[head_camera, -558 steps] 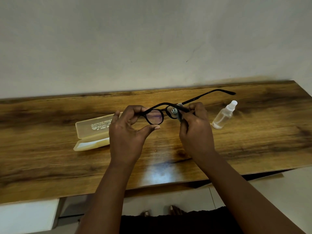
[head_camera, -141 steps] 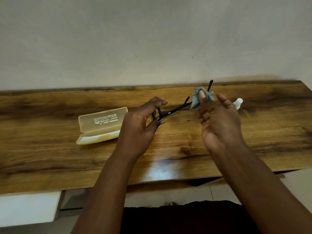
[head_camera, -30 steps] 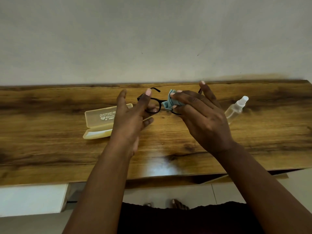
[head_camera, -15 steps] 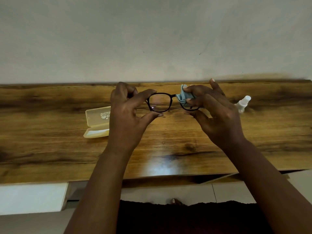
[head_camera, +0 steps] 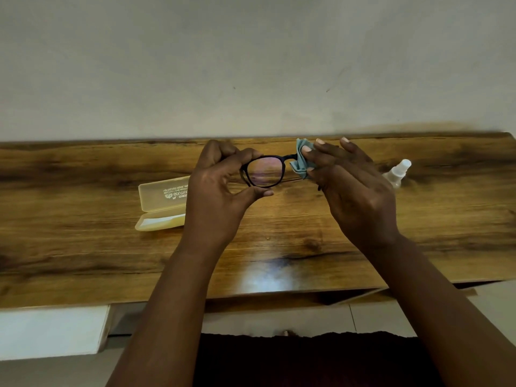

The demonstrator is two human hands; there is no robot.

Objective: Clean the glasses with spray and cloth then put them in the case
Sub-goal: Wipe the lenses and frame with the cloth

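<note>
Wiping a lens, frame held above the tabletop

Holding the glasses point(head_camera: 265, 171) in the air above the tabletop point(head_camera: 83, 247), you have your left hand point(head_camera: 217, 191) curled round the outer end of the frame, fingers over the top rim and thumb beneath. Your right hand point(head_camera: 351, 188) pinches the blue cloth point(head_camera: 300, 163) over the other lens. The frame's long axis runs left to right across the view; which way the temples point cannot be told, as both hands hide them. Expect the glasses to be light and stiff but easily smudged or bent, so take hold by the rim and hinge end, never the glass. The soft cloth will bunch, so keep it folded under your fingertips. The open case point(head_camera: 162, 203) lies on the tabletop to the left, the spray bottle point(head_camera: 398, 173) to the right.
</note>
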